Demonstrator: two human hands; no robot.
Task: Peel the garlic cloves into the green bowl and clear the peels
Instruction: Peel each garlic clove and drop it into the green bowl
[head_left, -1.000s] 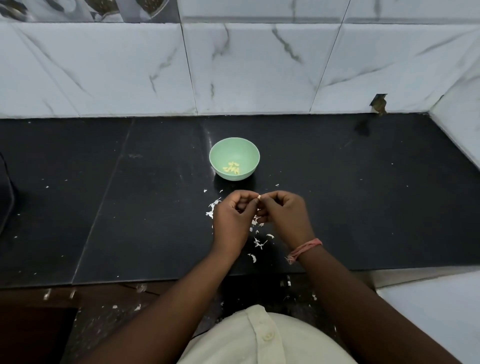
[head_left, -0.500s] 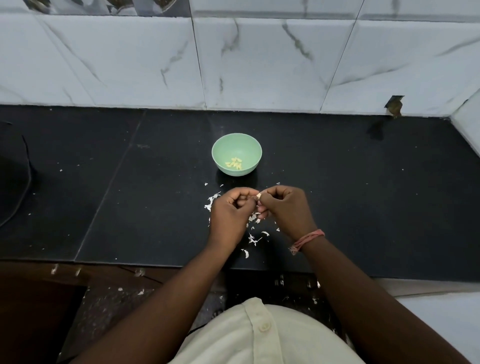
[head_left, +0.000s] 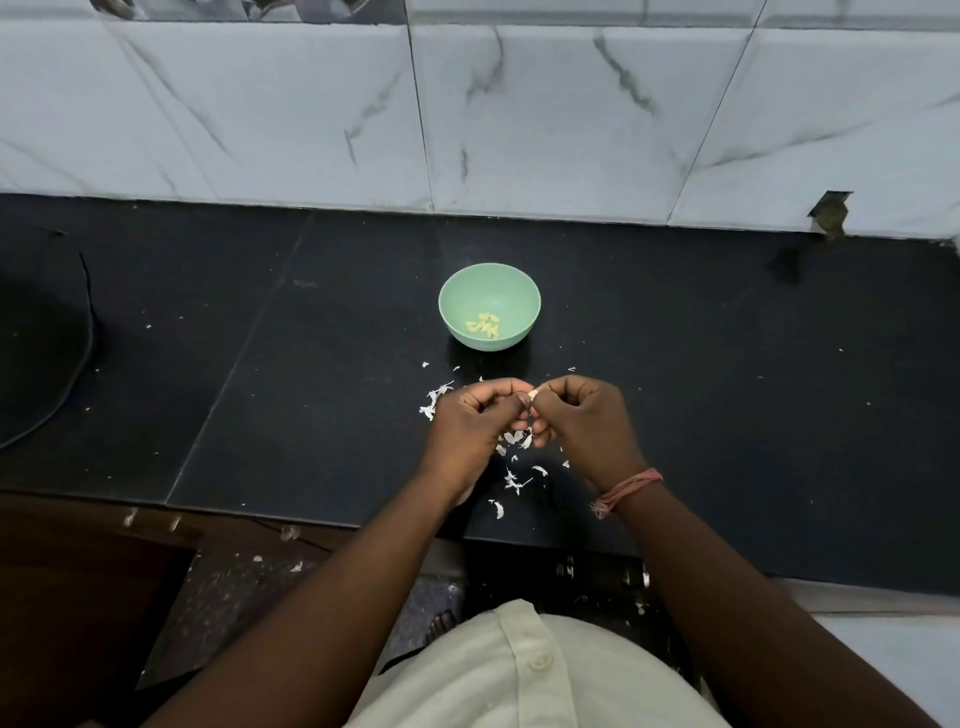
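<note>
A wall of white marble-look tiles (head_left: 519, 114) runs across the back, with a chipped hole (head_left: 830, 214) near its lower right edge. Below it lies the black tabletop (head_left: 675, 364), divided by thin seams and dusted with pale specks. At the far left sits a dark rounded object (head_left: 36, 338), only partly in view and too dark to identify. Along the bottom, the person's cream buttoned shirt (head_left: 530, 670) fills the middle, and both forearms reach forward over the front edge of the tabletop.

The green bowl (head_left: 489, 306) stands upright near the middle of the tabletop, just beyond the hands, and holds a small cluster of peeled garlic cloves (head_left: 484, 326) at its bottom.

The left hand (head_left: 467, 426) and the right hand (head_left: 587, 415) meet close together just in front of the bowl, both with fingers curled, and pinch one small garlic clove (head_left: 533, 395) between their fingertips; only a pale tip of it shows. A pinkish thread band (head_left: 626, 491) wraps the right wrist.

White peels (head_left: 514, 480) lie scattered on the tabletop beneath and around the hands, with a further small clump (head_left: 432, 401) just left of the left hand and a few flecks near the foot of the bowl
</note>
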